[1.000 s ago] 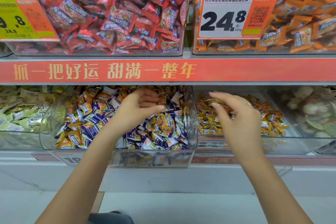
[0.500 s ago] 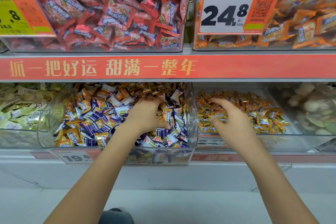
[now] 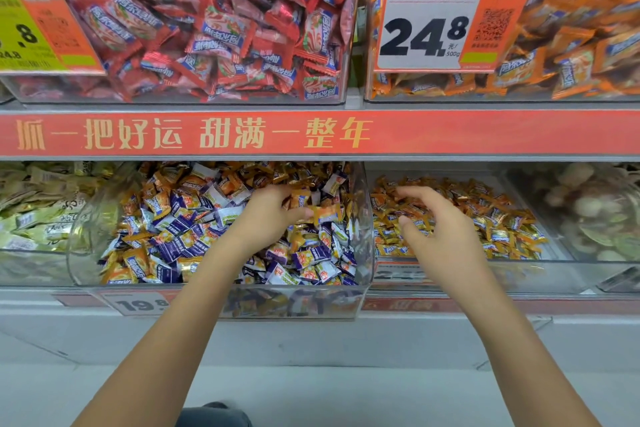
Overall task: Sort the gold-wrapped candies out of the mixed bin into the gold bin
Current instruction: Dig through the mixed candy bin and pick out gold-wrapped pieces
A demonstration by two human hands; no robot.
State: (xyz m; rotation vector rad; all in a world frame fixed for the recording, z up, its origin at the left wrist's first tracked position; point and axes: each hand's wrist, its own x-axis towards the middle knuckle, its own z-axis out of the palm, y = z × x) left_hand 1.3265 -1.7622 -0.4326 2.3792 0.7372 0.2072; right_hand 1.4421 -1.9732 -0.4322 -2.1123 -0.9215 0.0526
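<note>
- In the mixed bin [image 3: 363, 218], on the lower shelf, the left hand [image 3: 266, 218] lies over the pile with its fingers curled, and it pinches a gold candy [image 3: 325, 213] between thumb and fingers.
- This gold candy sticks out to the right of the left hand, above the blue, white and gold wrappers, near the right wall of the mixed bin.
- More gold candies lie mixed in the pile around and under the left hand.
- In the gold bin [image 3: 554, 253], just to the right of the mixed bin, the right hand [image 3: 440, 229] hangs above the gold wrappers; its fingers are spread and loosely bent, and it holds nothing.
- The two bins stand side by side, and the held candy is between the two hands.
- Above them a red strip [image 3: 450, 132] runs along the shelf edge.
</note>
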